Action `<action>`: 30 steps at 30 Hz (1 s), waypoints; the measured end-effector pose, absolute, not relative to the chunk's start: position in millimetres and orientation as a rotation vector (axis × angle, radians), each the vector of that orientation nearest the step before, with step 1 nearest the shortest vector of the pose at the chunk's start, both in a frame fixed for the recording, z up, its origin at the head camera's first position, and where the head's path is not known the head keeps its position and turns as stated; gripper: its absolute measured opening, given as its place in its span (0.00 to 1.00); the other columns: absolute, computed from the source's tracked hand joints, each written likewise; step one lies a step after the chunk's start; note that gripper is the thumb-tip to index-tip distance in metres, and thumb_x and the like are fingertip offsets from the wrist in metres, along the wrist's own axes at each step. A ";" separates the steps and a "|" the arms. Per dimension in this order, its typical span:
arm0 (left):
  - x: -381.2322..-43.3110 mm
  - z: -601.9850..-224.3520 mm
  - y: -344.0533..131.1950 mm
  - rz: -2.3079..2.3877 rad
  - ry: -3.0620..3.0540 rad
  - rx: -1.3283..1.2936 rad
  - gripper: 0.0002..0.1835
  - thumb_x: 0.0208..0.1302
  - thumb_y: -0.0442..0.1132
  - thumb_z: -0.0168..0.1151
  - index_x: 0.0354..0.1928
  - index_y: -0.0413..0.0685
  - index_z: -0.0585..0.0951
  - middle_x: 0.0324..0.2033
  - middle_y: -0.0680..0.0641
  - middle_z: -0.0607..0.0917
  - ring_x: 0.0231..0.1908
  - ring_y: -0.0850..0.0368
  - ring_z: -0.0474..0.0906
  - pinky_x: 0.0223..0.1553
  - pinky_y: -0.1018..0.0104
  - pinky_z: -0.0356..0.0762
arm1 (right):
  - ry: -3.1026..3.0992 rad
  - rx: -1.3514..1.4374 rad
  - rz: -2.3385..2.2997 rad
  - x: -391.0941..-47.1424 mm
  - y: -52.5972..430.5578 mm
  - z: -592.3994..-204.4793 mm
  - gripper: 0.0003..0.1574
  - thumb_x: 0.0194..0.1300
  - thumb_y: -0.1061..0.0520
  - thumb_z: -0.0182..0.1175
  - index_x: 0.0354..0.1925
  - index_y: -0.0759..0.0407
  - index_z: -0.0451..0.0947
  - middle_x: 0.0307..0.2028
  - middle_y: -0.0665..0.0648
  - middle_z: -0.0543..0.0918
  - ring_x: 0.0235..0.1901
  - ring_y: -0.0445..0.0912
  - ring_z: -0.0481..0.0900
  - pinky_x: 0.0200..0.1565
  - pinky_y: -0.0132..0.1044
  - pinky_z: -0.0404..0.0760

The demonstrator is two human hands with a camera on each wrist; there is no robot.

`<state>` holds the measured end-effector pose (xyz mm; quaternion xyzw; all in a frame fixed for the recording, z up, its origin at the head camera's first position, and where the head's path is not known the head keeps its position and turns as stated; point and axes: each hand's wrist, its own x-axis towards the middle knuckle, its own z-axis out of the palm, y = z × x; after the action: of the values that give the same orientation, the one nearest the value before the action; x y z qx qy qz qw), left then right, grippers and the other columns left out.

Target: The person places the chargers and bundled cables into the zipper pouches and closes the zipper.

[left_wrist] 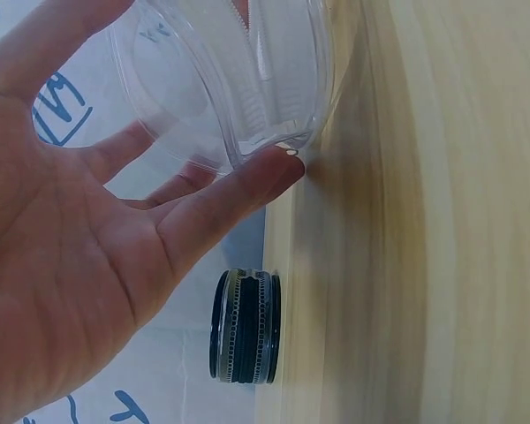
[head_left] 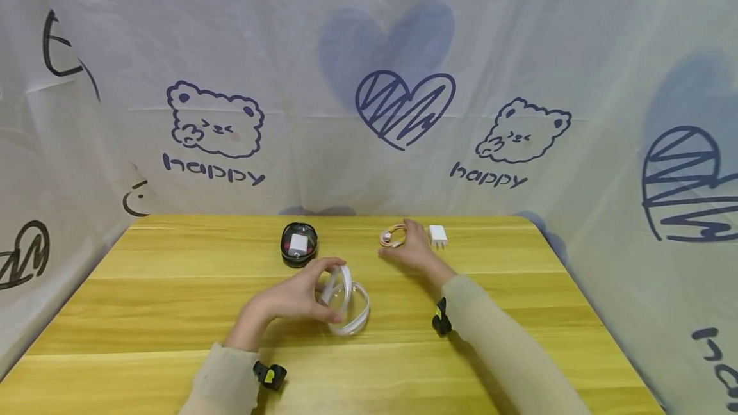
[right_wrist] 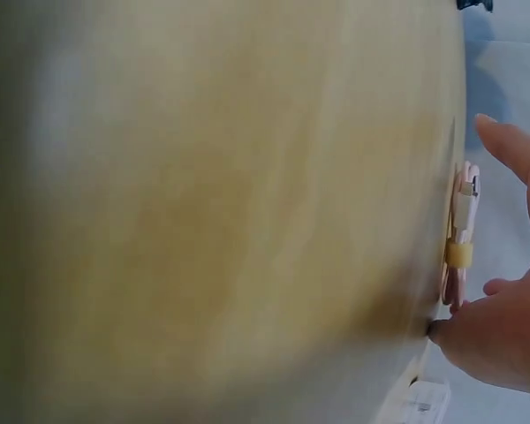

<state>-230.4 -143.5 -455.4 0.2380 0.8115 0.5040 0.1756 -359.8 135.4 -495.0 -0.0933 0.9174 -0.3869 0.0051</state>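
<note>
My left hand (head_left: 294, 293) holds a clear, round plastic zip case (head_left: 362, 319) with white edging, thumb on the near side and fingers on the far side. The case stands unzipped, its two halves spread apart. In the left wrist view a digit presses the rim of the case (left_wrist: 283, 53). Toward the back of the table my right hand (head_left: 415, 250) reaches around a coiled pinkish-orange charging cable (head_left: 387, 236). Its thumb and finger are spread on either side of the coil. The right wrist view shows a yellow tie (right_wrist: 459, 254) round the cable.
A white plug adapter (head_left: 437, 234) lies right of my right hand. At the back left sits a black-edged round case (head_left: 299, 261) with a white adapter (head_left: 298, 244) in it. The wood-grain table (head_left: 173, 312) ends at a printed cloth (head_left: 311, 165).
</note>
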 end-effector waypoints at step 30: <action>-229.0 -454.4 -140.7 1.406 2.311 0.640 0.54 0.52 0.37 0.83 0.78 0.49 0.59 0.73 0.32 0.61 0.66 0.27 0.71 0.59 0.44 0.81 | 2.871 -0.395 -1.018 -360.9 135.8 -489.8 0.58 0.52 0.47 0.82 0.71 0.73 0.68 0.68 0.71 0.73 0.70 0.65 0.68 0.71 0.56 0.69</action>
<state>-229.0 -140.7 -454.4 0.2263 0.8179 0.4974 0.1800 -360.9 135.8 -489.8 -0.1284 0.9341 -0.3312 0.0351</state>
